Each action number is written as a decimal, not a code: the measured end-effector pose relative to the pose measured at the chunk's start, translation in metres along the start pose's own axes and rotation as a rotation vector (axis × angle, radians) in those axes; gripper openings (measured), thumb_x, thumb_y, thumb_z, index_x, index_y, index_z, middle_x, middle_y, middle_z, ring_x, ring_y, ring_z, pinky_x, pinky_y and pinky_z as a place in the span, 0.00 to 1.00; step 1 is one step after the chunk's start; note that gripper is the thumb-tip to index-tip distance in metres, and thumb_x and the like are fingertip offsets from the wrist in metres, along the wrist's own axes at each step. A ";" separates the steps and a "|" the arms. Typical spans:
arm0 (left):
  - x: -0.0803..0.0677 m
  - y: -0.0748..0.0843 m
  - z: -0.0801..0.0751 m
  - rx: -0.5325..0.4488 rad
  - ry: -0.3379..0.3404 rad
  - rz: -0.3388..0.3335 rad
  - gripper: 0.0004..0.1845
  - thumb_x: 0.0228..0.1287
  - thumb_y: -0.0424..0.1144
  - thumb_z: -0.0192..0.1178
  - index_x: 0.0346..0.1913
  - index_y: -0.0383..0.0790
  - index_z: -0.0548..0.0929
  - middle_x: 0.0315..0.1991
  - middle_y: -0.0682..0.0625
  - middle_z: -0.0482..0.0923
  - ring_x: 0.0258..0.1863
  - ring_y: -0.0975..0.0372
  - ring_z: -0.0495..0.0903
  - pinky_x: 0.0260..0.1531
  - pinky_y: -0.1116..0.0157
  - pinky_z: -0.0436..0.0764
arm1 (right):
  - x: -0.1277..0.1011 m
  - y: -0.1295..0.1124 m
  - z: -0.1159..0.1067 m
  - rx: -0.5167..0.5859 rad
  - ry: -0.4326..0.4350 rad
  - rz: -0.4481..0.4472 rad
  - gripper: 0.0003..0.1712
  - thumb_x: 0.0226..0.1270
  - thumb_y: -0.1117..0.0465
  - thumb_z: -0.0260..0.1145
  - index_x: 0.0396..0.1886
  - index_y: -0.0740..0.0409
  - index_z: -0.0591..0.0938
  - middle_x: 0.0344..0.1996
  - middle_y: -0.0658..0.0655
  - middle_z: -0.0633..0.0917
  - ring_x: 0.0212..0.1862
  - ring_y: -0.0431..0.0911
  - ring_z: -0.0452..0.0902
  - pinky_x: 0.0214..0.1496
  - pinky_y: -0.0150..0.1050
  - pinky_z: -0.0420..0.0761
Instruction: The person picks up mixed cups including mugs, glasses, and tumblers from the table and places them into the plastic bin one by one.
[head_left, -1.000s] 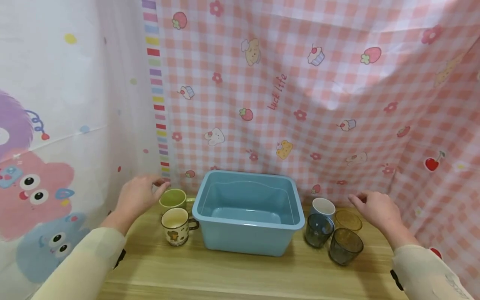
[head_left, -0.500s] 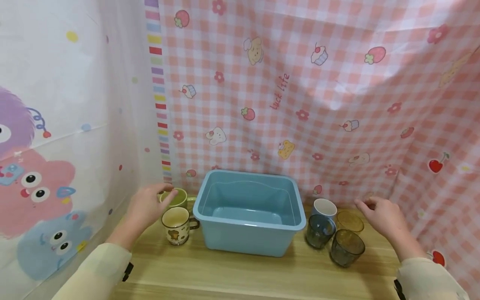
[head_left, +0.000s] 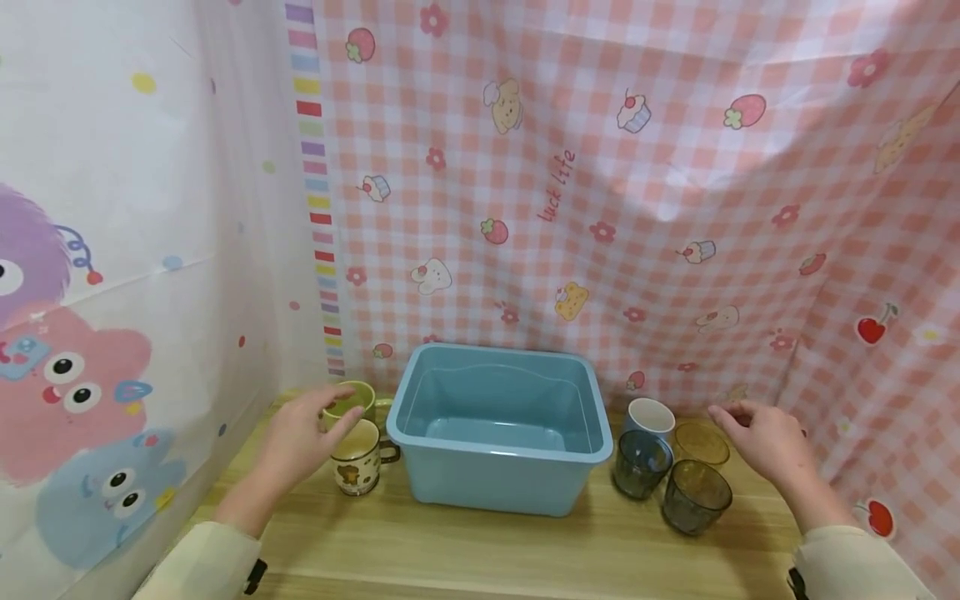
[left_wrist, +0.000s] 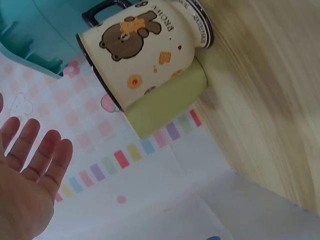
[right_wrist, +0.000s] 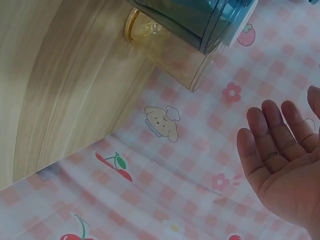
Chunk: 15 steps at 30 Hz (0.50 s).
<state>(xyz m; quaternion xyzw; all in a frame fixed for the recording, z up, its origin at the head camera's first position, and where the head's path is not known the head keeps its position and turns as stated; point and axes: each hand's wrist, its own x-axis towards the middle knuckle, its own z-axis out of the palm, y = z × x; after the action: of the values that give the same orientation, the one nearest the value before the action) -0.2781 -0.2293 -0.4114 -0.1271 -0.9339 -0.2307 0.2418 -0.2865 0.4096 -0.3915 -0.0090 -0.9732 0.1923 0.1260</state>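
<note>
Left hand [head_left: 302, 437] loosely spread, holding nothing, near green cup [left_wrist: 167, 106] and bear mug [head_left: 357, 477], left of bin [head_left: 498, 485]. Right hand [head_left: 768, 443] relaxed, holding nothing either, nearest amber glass [head_left: 701, 447]; brown glass [head_left: 693, 505], blue glass [head_left: 640, 477], pale cup [head_left: 651, 415] grouped with it, right of bin. Hands well apart. All six outside bin. Looks like very start: nothing visibly done, all handling left.

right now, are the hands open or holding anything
Left hand: open, holding nothing, near the bear mug.
Right hand: open, holding nothing, near the amber glass.
</note>
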 end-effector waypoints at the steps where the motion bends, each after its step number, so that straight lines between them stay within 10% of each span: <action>1: -0.002 0.000 0.001 0.003 0.001 0.002 0.22 0.76 0.50 0.67 0.63 0.40 0.86 0.59 0.39 0.89 0.41 0.49 0.90 0.45 0.45 0.89 | 0.000 0.000 0.000 0.003 -0.001 -0.001 0.39 0.84 0.35 0.54 0.60 0.67 0.86 0.52 0.73 0.90 0.51 0.69 0.87 0.45 0.62 0.85; 15: -0.013 0.007 0.017 -0.031 -0.004 0.049 0.24 0.74 0.48 0.69 0.65 0.40 0.84 0.64 0.40 0.86 0.27 0.64 0.82 0.53 0.43 0.88 | -0.009 -0.007 0.007 0.059 0.010 -0.024 0.36 0.84 0.38 0.56 0.59 0.69 0.85 0.50 0.74 0.90 0.49 0.66 0.88 0.45 0.59 0.88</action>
<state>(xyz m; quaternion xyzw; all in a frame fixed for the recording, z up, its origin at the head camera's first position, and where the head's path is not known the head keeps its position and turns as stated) -0.2712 -0.2166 -0.4284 -0.1540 -0.9273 -0.2391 0.2436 -0.2791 0.4004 -0.3971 0.0052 -0.9665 0.2194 0.1332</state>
